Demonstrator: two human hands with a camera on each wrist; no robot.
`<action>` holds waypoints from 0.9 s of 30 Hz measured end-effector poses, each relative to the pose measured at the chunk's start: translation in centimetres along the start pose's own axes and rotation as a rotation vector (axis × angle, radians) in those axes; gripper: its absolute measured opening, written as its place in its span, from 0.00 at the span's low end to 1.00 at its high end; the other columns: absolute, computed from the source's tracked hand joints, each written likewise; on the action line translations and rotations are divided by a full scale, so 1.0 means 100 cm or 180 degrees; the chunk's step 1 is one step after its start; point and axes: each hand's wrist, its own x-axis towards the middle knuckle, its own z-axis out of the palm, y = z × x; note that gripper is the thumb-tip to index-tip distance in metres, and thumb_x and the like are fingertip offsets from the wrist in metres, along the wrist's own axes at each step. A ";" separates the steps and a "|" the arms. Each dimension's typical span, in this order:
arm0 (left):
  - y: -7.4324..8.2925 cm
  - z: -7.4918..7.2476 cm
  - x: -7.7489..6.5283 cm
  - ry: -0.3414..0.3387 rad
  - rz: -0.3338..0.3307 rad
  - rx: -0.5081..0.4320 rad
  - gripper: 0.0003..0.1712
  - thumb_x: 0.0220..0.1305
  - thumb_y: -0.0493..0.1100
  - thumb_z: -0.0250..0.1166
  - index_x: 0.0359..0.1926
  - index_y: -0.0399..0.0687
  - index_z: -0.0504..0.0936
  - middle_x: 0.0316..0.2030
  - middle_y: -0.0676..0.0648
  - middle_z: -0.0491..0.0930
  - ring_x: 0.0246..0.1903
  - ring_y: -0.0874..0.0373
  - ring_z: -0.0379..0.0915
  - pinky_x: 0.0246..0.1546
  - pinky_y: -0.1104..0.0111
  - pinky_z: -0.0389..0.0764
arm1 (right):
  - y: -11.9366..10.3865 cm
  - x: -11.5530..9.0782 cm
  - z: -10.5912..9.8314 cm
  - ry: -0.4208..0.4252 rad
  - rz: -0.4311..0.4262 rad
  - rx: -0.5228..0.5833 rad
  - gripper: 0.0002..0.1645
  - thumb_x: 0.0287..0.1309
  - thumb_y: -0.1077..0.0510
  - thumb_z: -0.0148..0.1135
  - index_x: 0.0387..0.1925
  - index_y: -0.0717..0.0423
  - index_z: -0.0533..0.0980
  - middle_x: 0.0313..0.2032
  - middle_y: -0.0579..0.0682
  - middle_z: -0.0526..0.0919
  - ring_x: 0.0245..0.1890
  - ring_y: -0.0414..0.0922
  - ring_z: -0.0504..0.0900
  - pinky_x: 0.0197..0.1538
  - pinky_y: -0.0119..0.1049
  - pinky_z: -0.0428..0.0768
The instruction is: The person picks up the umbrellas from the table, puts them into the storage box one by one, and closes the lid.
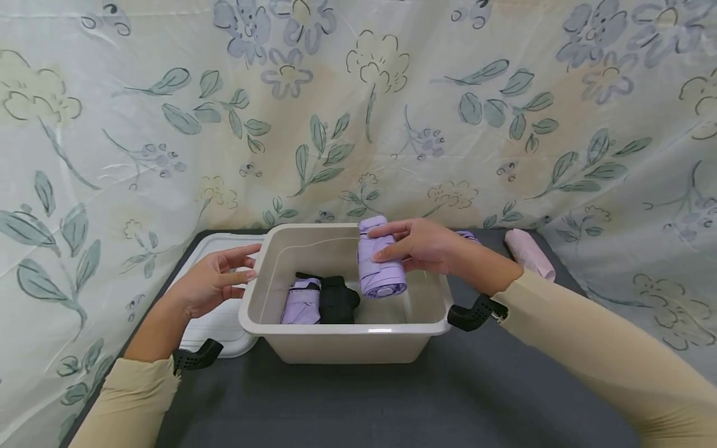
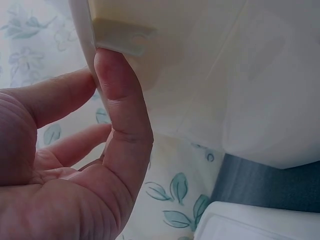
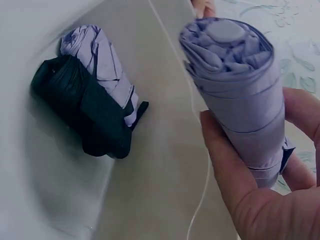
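Beige sleeves (image 1: 594, 348) reached in closest to me, in front of a big floral cloth (image 1: 375, 155) hung behind the dark table (image 1: 347, 404). On the table stood a beige plastic tub (image 1: 347, 348), with a white lid (image 1: 224, 333) lying at its left. The person's left hand (image 1: 207, 283) had its fingers slightly bent at the tub's left rim, one tip hooked under the lip, loosely gripping it. The right hand (image 1: 414, 246) was closed around a folded lavender umbrella (image 1: 381, 267) above the tub's right half, its round-capped end tipped toward the person. A second lavender umbrella (image 1: 302, 305) and a black umbrella (image 1: 338, 302) lay side by side in the tub's left half. Beyond the right arm lay a pink roll (image 1: 529, 254) and a mostly hidden lavender bundle (image 1: 467, 236).

Done well, I judged, this handling called for a firm but gentle grip around the wrapped cloth, so the folds stayed tight, a steady left hand on the rim, and a path that knocked neither the wall nor the neighbouring umbrellas.
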 end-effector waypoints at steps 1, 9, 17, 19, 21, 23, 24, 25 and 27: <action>0.000 0.000 0.000 -0.0007 -0.0002 0.0000 0.41 0.72 0.34 0.63 0.79 0.39 0.55 0.49 0.51 0.80 0.47 0.60 0.84 0.45 0.62 0.89 | -0.001 0.003 0.002 -0.0028 0.0044 -0.0032 0.34 0.59 0.68 0.70 0.67 0.52 0.76 0.62 0.58 0.72 0.54 0.55 0.81 0.53 0.47 0.87; 0.000 -0.001 0.001 -0.0041 0.0021 -0.0043 0.40 0.72 0.33 0.62 0.79 0.39 0.55 0.50 0.51 0.80 0.47 0.60 0.84 0.44 0.63 0.89 | -0.005 0.026 0.018 -0.0185 0.0277 -0.0376 0.32 0.58 0.67 0.73 0.65 0.53 0.78 0.63 0.60 0.74 0.52 0.54 0.83 0.54 0.49 0.87; 0.001 -0.001 0.004 -0.0031 0.0010 0.0033 0.40 0.72 0.34 0.63 0.79 0.39 0.56 0.49 0.51 0.80 0.47 0.60 0.84 0.44 0.62 0.89 | -0.003 0.043 0.033 -0.0204 0.0478 -0.0749 0.30 0.55 0.66 0.75 0.61 0.54 0.81 0.60 0.60 0.78 0.51 0.52 0.83 0.51 0.46 0.88; 0.002 -0.001 0.004 -0.0024 0.0017 0.0021 0.40 0.72 0.34 0.63 0.79 0.39 0.56 0.49 0.52 0.80 0.47 0.60 0.84 0.44 0.62 0.89 | -0.002 0.047 0.038 -0.0190 0.0519 -0.0808 0.30 0.54 0.66 0.76 0.60 0.55 0.82 0.60 0.60 0.78 0.50 0.52 0.83 0.50 0.47 0.88; 0.002 -0.001 0.004 -0.0019 0.0027 0.0009 0.40 0.72 0.34 0.63 0.79 0.39 0.56 0.49 0.51 0.80 0.47 0.60 0.84 0.45 0.62 0.89 | -0.001 0.052 0.042 -0.0191 0.0551 -0.0870 0.29 0.53 0.67 0.77 0.58 0.55 0.83 0.60 0.60 0.78 0.50 0.53 0.83 0.50 0.47 0.88; 0.003 -0.001 0.003 -0.0013 0.0034 -0.0005 0.40 0.72 0.34 0.62 0.79 0.39 0.56 0.49 0.51 0.80 0.46 0.60 0.84 0.45 0.62 0.89 | 0.000 0.058 0.045 -0.0190 0.0574 -0.0955 0.29 0.52 0.67 0.77 0.58 0.56 0.83 0.61 0.60 0.77 0.51 0.54 0.83 0.49 0.47 0.88; 0.003 -0.001 0.003 -0.0009 0.0030 -0.0006 0.40 0.72 0.34 0.62 0.79 0.40 0.56 0.49 0.50 0.79 0.46 0.60 0.84 0.45 0.62 0.89 | 0.001 0.061 0.046 -0.0197 0.0595 -0.0984 0.30 0.52 0.67 0.77 0.58 0.56 0.83 0.62 0.60 0.76 0.52 0.54 0.82 0.50 0.47 0.88; 0.003 -0.001 0.003 -0.0017 0.0037 -0.0012 0.40 0.72 0.34 0.62 0.79 0.39 0.56 0.49 0.50 0.79 0.46 0.60 0.84 0.45 0.62 0.89 | 0.002 0.063 0.048 -0.0205 0.0605 -0.1016 0.31 0.52 0.68 0.77 0.59 0.57 0.82 0.63 0.60 0.76 0.52 0.54 0.82 0.50 0.48 0.88; 0.003 -0.002 0.003 -0.0038 0.0047 -0.0040 0.40 0.72 0.33 0.62 0.79 0.39 0.56 0.49 0.49 0.79 0.45 0.60 0.85 0.45 0.62 0.89 | 0.005 0.068 0.050 -0.0209 0.0623 -0.1079 0.32 0.52 0.68 0.77 0.61 0.59 0.81 0.63 0.61 0.76 0.51 0.54 0.82 0.51 0.48 0.88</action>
